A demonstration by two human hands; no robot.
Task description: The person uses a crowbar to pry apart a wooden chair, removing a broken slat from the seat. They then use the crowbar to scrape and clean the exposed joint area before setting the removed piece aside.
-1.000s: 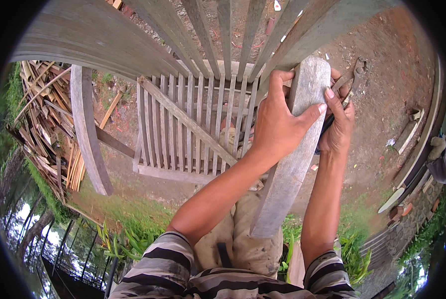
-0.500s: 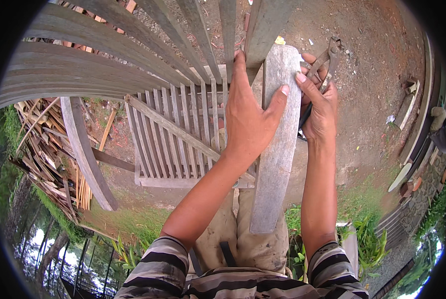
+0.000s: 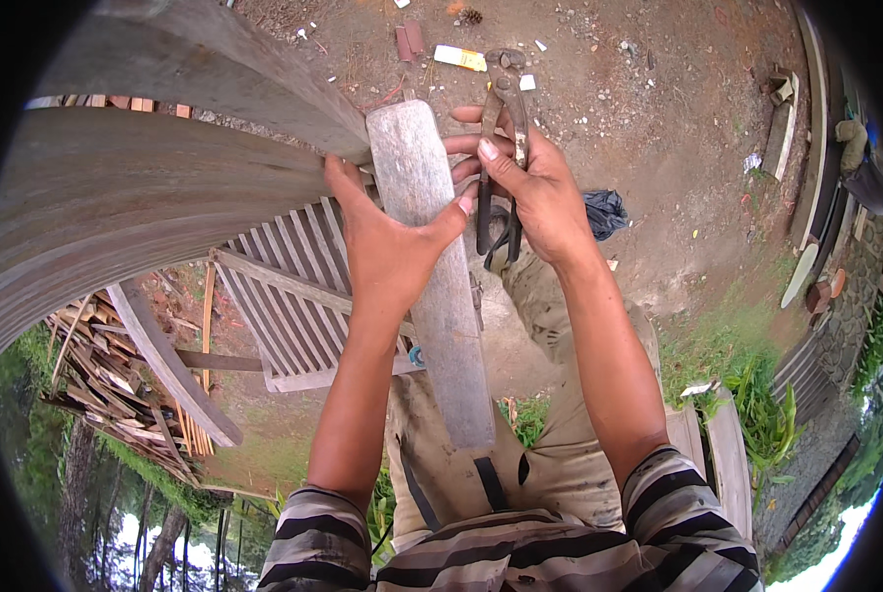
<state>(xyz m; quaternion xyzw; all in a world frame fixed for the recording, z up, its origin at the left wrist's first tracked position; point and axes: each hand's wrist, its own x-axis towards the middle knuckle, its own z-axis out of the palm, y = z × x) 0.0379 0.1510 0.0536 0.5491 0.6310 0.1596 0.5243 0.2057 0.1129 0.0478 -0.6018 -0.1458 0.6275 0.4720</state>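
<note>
A weathered grey wooden armrest [image 3: 451, 345], part of a slatted wooden bench [image 3: 294, 335], runs toward my lap. Wrapped about its left side near the far end is my left hand [image 3: 387, 242], thumb on the near face and fingers partly hidden behind. My right hand [image 3: 550, 192] holds metal pincers [image 3: 504, 94] with dark handles just right of the armrest, jaws pointing away from me. Its thumb presses one handle and some fingers stretch past the handles toward the armrest. The pincers' jaws stand apart from the wood.
Curved wooden slats [image 3: 165, 187] rise close at the left. A pile of scrap wood [image 3: 116, 365] lies beyond them. On the dirt ground are a black plastic bag [image 3: 605, 212], a yellow-and-white packet [image 3: 459, 57] and a brick piece [image 3: 409, 41]. Planks [image 3: 782, 128] lie at the right.
My right hand has drawn off the armrest's edge, and the pincers now stand upright beside it. My left hand keeps its hold. The whole view has shifted, with the bench further left.
</note>
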